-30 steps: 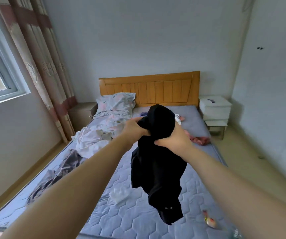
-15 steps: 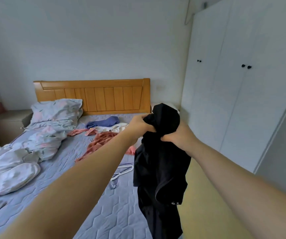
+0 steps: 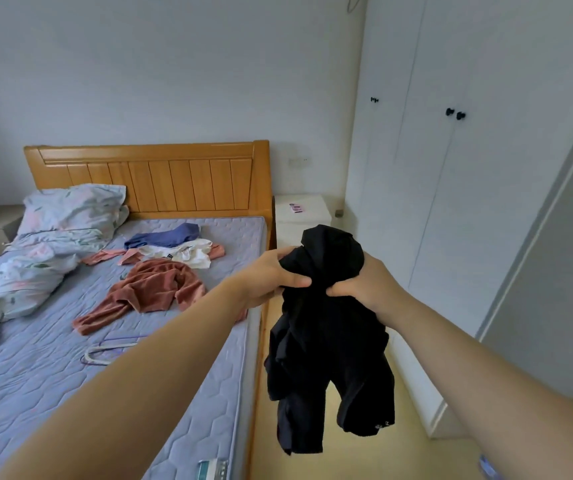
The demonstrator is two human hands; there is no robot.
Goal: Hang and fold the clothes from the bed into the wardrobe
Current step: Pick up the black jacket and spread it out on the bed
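A black garment hangs bunched in the air beside the bed's right edge. My left hand grips its top from the left, and my right hand grips it from the right. On the mattress lie a rust-coloured top, a white garment, a blue garment and a pink piece. Two hangers lie on the mattress in front of the rust top. The white wardrobe stands to the right with its doors closed.
A crumpled floral duvet and pillow fill the bed's left side. A wooden headboard is at the back, with a white nightstand between bed and wardrobe. A strip of yellow floor runs between bed and wardrobe.
The view has swung right from the window side of the room to the wardrobe. Both hands keep the same grip on the black garment, which now hangs over the floor strip.
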